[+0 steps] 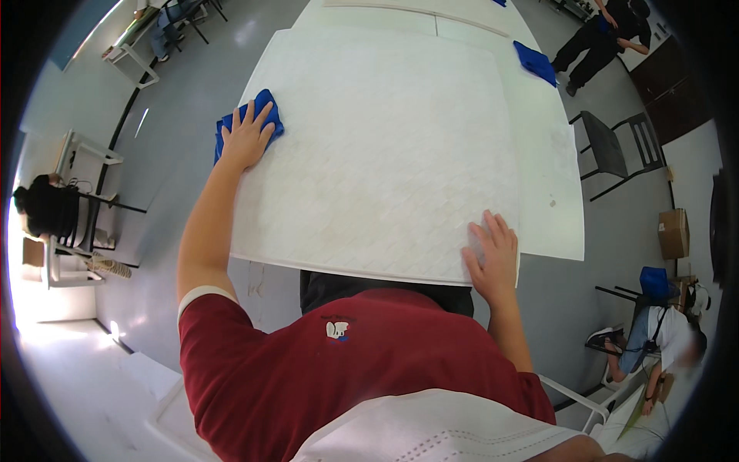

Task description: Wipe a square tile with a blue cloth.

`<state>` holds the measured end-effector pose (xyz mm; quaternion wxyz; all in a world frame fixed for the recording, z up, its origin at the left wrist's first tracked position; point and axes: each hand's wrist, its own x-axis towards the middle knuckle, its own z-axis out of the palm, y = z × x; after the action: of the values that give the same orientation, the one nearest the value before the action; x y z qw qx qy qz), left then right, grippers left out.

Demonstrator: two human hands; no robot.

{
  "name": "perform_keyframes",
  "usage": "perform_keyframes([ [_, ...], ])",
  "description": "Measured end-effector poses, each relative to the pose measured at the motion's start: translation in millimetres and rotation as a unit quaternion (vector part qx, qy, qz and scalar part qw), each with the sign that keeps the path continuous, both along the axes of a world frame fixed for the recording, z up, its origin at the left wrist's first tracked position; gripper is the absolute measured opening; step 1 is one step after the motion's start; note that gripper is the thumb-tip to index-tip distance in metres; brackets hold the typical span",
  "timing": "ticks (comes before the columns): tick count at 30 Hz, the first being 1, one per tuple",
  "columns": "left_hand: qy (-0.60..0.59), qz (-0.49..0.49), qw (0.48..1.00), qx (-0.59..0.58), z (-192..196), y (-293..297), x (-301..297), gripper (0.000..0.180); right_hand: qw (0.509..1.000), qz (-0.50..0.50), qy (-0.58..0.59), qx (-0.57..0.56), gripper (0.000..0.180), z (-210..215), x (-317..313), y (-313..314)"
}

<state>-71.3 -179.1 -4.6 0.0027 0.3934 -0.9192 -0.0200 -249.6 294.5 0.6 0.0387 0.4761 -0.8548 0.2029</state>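
Note:
My left hand [245,144] lies with fingers spread on a crumpled blue cloth [265,104] at the left edge of a large white panel [377,138]. The cloth is under the palm and fingers and partly hangs over the edge. My right hand [493,250] rests flat on the panel's near right corner, fingers apart, nothing in it. A faint scaly texture of wet-looking marks shows on the panel's near half. The panel lies on a white table [550,177], part of which shows along the right.
Another folded blue cloth [534,63] lies at the table's far right. A long thin strip [377,6] lies along the far side. A dark chair [608,146] stands right of the table, near a cardboard box [673,233]. Other people are around the room's edges.

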Motion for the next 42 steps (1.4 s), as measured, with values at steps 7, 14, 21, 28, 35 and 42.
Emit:
perform_keyframes([
  [7, -0.006, 0.038, 0.999, -0.007, -5.8, -44.4, -67.8, 0.055, 1.000, -0.009, -0.004, 0.010, 0.041, 3.0, 0.1, -2.4],
  [14, 0.010, 0.053, 0.999, -0.003, -4.2, -53.5, -97.1, 0.054, 1.000, -0.020, 0.007, 0.015, 0.041, 1.9, 1.8, -0.2],
  [21, 0.033, 0.068, 0.996, 0.047, -2.3, -27.3, -137.9, 0.058, 1.000, -0.018, 0.013, 0.016, 0.040, 4.4, 3.0, 0.2],
  [28, 0.003, -0.114, 0.993, 0.022, 4.5, 58.5, -173.5, 0.058, 1.000, -0.014, 0.020, 0.012, 0.040, 2.7, 2.1, -2.9],
  [35, -0.014, -0.267, 0.963, 0.038, 11.1, 72.1, -124.2, 0.052, 1.000, -0.006, 0.013, -0.006, 0.040, -0.9, 0.4, -0.1],
  [42, -0.003, -0.102, 0.995, 0.019, 11.8, 30.2, -19.3, 0.053, 1.000, -0.009, 0.029, -0.002, 0.041, -2.7, 0.0, -0.1],
])
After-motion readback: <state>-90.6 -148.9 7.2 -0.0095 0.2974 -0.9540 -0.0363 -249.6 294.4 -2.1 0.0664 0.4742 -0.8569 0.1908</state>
